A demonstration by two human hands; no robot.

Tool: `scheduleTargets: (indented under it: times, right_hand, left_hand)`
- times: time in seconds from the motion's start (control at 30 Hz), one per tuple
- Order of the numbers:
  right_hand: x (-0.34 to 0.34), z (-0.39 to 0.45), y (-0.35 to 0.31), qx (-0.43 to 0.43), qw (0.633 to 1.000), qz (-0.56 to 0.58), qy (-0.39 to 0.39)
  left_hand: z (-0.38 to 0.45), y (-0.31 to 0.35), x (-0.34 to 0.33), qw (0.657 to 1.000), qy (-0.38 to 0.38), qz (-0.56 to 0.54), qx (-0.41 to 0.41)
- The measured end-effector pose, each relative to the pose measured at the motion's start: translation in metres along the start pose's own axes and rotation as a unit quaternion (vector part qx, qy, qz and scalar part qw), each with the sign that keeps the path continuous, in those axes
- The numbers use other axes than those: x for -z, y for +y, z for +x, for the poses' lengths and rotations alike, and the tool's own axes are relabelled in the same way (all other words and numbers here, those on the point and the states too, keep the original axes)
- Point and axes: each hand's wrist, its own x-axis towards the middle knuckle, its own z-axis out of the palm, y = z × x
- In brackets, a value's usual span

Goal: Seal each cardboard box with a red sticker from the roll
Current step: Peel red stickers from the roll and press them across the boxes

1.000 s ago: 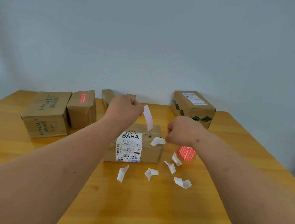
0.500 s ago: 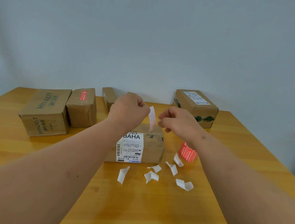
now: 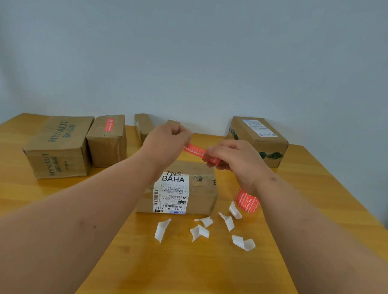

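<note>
A red sticker [image 3: 196, 151] is stretched flat between my two hands, above the cardboard box labelled BAHA [image 3: 199, 189] at the table's middle. My left hand [image 3: 166, 142] pinches its left end. My right hand [image 3: 231, 158] pinches its right end. The red sticker roll [image 3: 247, 201] stands on the table right of that box, partly behind my right wrist. A box with a red sticker on top [image 3: 107, 137] sits at the back left.
A large HYNAUT box [image 3: 59, 145] stands at far left. Two small boxes [image 3: 142, 125] sit behind my left hand. A box with green tape [image 3: 257, 140] is at back right. Several curled white backing strips [image 3: 201, 232] lie in front of the BAHA box.
My right hand dropped a white backing strip onto the table, then came up to my left hand. The sticker, hanging white side out, is now held red side up between both hands.
</note>
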Motion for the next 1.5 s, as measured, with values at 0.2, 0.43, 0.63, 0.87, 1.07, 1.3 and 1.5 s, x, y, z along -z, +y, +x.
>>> scheduleTargets:
  times: [0.2,0.43,0.63,0.87,1.07,1.3,1.5]
  right_hand:
    - [-0.002,0.002,-0.001,0.013,0.998,-0.059,-0.030]
    - [-0.003,0.006,0.004,-0.030,0.998,-0.056,-0.021]
    - [-0.006,0.007,0.007,-0.056,0.998,-0.012,-0.023]
    - [-0.007,0.010,0.006,-0.056,0.997,-0.004,-0.043]
    - [-0.012,0.013,0.010,-0.062,0.997,-0.010,-0.047]
    - [-0.012,0.015,0.011,-0.078,0.996,-0.006,-0.041]
    - [-0.019,0.020,0.010,-0.106,0.994,0.001,-0.007]
  left_hand:
    - [0.002,-0.009,0.004,0.994,-0.100,0.031,0.028]
    - [0.003,-0.014,0.009,0.996,-0.065,-0.020,0.056]
    - [0.001,-0.014,0.008,0.995,-0.086,-0.035,0.037]
    - [0.004,-0.019,0.013,0.991,-0.101,-0.060,0.060]
    - [0.009,-0.024,0.015,0.993,-0.085,-0.041,0.067]
    - [0.013,-0.027,0.021,0.994,-0.062,-0.047,0.082]
    - [0.012,-0.028,0.022,0.994,-0.043,-0.002,0.096]
